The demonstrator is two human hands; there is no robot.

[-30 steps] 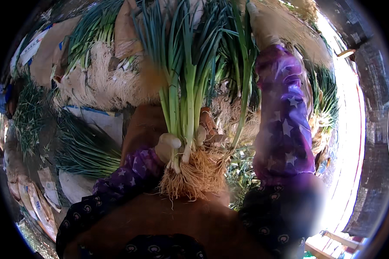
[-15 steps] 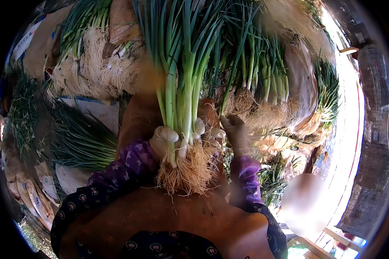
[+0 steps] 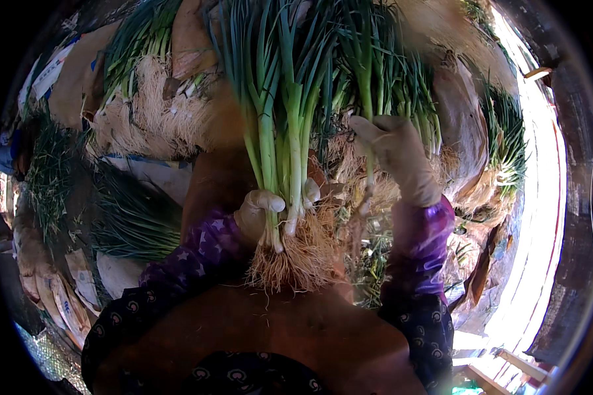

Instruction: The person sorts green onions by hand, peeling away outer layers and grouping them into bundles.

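My left hand [image 3: 260, 214], in a pale glove, is wrapped round the lower white stems of a bunch of spring onions [image 3: 265, 141]. The bunch stands upright before me, green leaves up, with a shaggy mass of tan roots [image 3: 293, 260] hanging below my fingers. To the right, my gloved right hand [image 3: 402, 158] has its thumb and fingers closed on one separate spring onion [image 3: 367, 95]. This stalk hangs nearly upright, apart from the bunch; its root end is blurred. Part of my left fingers is hidden behind the bunch.
Spring onions with long dried roots [image 3: 148, 108] lie at the far left. More spring onions [image 3: 415, 95] are piled behind my right hand, and others [image 3: 504, 145] at the right edge. A leafy heap [image 3: 135, 217] rests left of my left arm. Brown sacking [image 3: 464, 112] lies at right.
My right hand has risen and moved right, away from the bunch, and now grips a single spring onion higher up. The left hand still holds the bunch, shifted slightly right in view.
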